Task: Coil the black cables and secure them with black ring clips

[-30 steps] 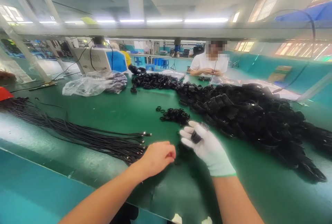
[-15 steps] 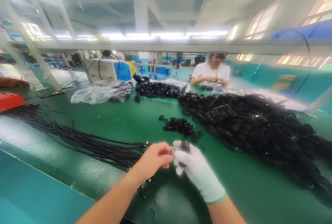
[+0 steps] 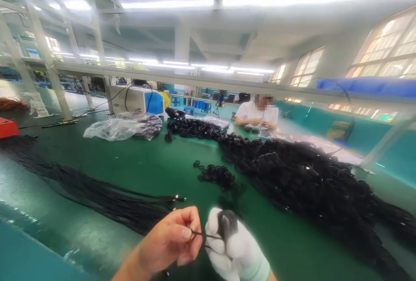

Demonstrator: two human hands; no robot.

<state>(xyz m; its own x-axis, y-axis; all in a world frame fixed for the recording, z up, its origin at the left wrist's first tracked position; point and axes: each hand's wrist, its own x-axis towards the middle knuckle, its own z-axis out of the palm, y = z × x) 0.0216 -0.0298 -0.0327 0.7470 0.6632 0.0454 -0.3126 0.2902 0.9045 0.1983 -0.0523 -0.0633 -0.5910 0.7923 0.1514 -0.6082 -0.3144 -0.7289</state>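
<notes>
At the left of the green surface (image 3: 156, 159), black cables (image 3: 97, 198) lie in a long, loose bunch, their tips near the left hand (image 3: 172, 237); they look limp and light, likely to tangle, so one would separate best if lifted close to its connector. The left hand is bare, thumb and forefinger closed in a pinch on a thin black strand (image 3: 198, 233) that runs across to the gloved right hand (image 3: 248, 253). The strand seems flexible and almost weightless, perhaps slick, and a fingertip grip near its end should suit it. The right hand is curled closed around a dark bundle (image 3: 227, 223), blurred, probably springy and inclined to spread if the fingers slacken; holding it round the middle looks surest. Just beyond the hands sits a small pile of black rings (image 3: 221, 176), which appear light, pliable and easily scattered, better picked by the rim. Farther right, a large heap of black coils (image 3: 302, 181) looks heavier as a mass and prone to snagging, so each coil would want gathering across all its loops.
</notes>
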